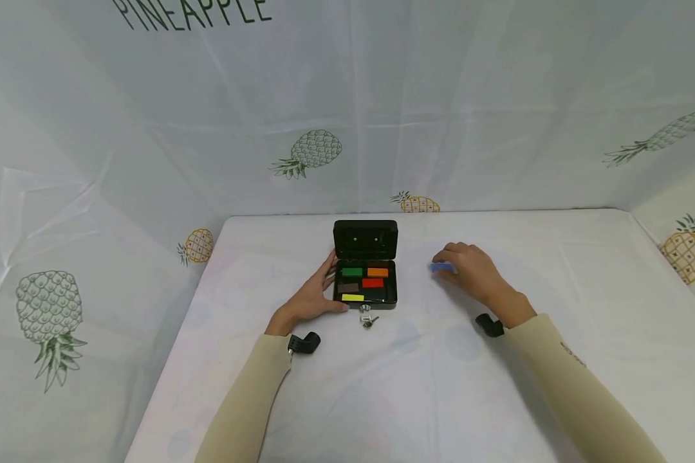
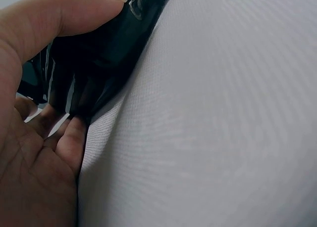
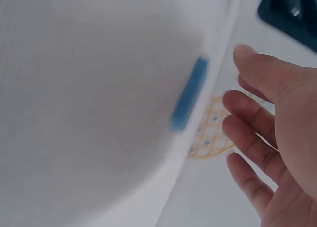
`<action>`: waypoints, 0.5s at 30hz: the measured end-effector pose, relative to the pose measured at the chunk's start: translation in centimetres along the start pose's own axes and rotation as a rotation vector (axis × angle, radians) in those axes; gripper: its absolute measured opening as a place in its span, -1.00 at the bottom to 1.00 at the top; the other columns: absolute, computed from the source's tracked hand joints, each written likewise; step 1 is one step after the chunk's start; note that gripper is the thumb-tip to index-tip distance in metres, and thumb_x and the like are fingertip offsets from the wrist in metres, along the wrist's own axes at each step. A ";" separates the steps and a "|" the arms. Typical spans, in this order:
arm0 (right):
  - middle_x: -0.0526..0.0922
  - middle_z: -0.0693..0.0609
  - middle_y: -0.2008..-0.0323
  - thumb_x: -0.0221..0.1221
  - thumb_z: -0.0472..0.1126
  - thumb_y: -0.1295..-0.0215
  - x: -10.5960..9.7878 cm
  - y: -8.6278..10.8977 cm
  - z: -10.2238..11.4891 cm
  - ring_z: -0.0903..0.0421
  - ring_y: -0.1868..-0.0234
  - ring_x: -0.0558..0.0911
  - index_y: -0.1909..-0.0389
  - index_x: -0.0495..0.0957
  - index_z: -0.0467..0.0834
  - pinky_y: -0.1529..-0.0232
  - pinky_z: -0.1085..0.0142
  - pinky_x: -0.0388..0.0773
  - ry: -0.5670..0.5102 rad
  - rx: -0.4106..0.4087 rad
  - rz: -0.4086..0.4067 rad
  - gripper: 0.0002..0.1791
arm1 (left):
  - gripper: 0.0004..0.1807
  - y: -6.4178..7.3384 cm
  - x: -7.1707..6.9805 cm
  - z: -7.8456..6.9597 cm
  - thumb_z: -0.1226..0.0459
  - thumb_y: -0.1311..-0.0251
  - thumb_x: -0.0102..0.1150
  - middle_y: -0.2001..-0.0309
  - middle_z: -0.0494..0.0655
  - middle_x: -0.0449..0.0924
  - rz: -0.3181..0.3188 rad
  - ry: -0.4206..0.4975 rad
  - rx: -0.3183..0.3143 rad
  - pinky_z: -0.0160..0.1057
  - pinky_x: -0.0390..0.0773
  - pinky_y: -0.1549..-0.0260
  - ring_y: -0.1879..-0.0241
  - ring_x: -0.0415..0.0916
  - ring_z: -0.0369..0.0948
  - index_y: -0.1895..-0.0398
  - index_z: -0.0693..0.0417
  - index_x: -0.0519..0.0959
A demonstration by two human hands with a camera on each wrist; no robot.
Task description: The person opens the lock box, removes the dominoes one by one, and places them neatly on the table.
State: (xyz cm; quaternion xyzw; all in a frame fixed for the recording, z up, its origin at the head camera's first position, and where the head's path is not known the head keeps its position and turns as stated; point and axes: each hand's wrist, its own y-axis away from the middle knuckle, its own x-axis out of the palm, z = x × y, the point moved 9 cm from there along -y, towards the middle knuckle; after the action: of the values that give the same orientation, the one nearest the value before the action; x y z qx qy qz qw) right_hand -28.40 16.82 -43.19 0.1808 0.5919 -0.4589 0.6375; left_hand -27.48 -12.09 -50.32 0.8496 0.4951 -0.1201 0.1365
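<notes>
A black cash box [image 1: 366, 307] stands with its lid [image 1: 365, 240] raised. My left hand [image 1: 309, 296] holds the box at its left side, the thumb across the front corner and the fingers along the side; the left wrist view shows this grip close up. Inside lie a green block [image 1: 352, 272], an orange block [image 1: 378, 272], a brown block [image 1: 348, 287], a red block [image 1: 373, 283] and a yellow block [image 1: 352, 298]. To the right of the box, my right hand [image 1: 469, 269] hovers by a blue block [image 3: 189, 94], fingers loosely bent and apart from it.
Keys [image 1: 367, 319] hang at the front of the box, by its lock. A white cloth covers the table [image 1: 405, 386]. Behind it hangs a white sheet [image 1: 440, 116] printed with pineapples, which also runs down the left and right sides.
</notes>
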 end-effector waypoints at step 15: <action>0.74 -0.02 0.15 0.59 -0.22 -0.14 0.3 -1.6 8.8 -0.03 0.08 0.70 0.11 0.78 -0.17 -0.06 0.05 0.72 0.005 -0.140 -0.033 -0.69 | 0.40 -0.1 0.0 -0.1 0.49 -0.10 0.54 -0.71 0.11 -0.13 0.004 0.000 0.007 -0.06 0.12 -0.65 -0.67 -0.03 0.07 -0.76 -0.04 -0.35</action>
State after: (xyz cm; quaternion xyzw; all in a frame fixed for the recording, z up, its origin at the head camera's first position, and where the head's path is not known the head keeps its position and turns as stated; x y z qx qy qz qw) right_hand -24.53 9.11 -40.96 0.1272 0.6270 -0.4262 0.6396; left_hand -27.60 -11.99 -50.21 0.8511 0.4929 -0.1215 0.1339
